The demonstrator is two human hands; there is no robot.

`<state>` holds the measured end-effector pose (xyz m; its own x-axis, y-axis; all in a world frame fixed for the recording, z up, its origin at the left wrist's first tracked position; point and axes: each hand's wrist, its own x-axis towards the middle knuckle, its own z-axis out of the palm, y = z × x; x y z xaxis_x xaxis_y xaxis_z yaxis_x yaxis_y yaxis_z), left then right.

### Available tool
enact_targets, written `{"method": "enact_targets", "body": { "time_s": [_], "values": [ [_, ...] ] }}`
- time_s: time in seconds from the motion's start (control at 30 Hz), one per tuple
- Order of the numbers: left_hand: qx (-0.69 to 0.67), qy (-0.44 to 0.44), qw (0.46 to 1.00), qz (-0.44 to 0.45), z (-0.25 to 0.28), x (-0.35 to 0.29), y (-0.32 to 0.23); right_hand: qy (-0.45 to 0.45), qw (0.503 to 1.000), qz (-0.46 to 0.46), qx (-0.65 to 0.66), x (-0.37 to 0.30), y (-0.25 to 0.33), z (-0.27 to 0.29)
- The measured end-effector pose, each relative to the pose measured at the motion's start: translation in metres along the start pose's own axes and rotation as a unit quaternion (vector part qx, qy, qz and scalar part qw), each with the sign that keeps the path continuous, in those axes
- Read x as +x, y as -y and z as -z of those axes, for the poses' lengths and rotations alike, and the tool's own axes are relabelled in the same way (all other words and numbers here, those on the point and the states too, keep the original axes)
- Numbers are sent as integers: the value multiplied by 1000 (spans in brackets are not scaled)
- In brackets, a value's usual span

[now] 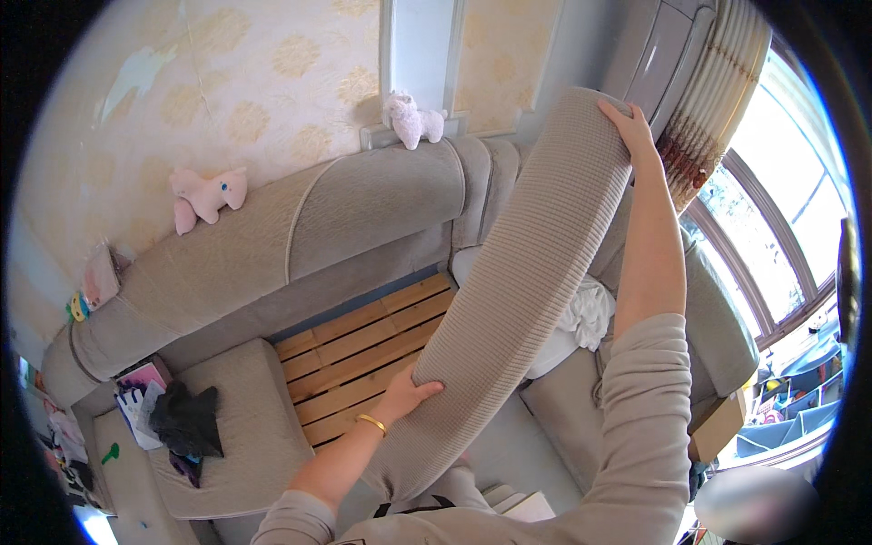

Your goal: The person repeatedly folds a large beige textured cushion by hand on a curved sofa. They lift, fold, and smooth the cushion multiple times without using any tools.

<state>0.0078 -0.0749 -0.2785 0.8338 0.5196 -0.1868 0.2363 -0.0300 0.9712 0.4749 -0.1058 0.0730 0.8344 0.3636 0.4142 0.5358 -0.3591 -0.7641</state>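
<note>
A long sofa cushion [509, 282] in a beige waffle-knit cover stands tilted in front of me, its top leaning right. My right hand [630, 132] grips its upper end, fingers over the edge. Lower down, my left hand [406, 397], with a gold bangle at the wrist, holds the cushion's left side, thumb lying on the face. Behind the cushion, the bare wooden slats [363, 350] of the sofa base show between the backrest and a seat cushion [241, 400] still lying on the left. The fingers of my left hand are partly hidden behind the cushion.
On the backrest [372, 200] sit a pink plush toy [209, 195] and a pale plush toy [415, 120]. Dark clothing [188, 418] lies on the left seat. White cloth [589, 313] rests on the right section. A curtain [713, 100] hangs by the window at right.
</note>
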Motion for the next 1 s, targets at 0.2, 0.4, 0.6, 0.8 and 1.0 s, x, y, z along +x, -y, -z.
{"method": "enact_targets", "body": {
  "time_s": [0.2,0.4,0.6,0.8,1.0],
  "values": [
    [7,-47,999,12,-22,-19,-19,-6,1000,21,17,3,-10,-5],
    [2,-113,993,27,-78,-40,-21,25,993,28,112,7,-27,-1],
    [-80,-90,990,-69,-151,-61,25,72,980,16,184,-20,-12,8],
    [2,79,988,-130,-176,-99,34,132,962,34,236,-67,25,3],
    [-15,264,962,64,-93,-98,-32,162,962,67,211,-143,81,-6]
  ]
}}
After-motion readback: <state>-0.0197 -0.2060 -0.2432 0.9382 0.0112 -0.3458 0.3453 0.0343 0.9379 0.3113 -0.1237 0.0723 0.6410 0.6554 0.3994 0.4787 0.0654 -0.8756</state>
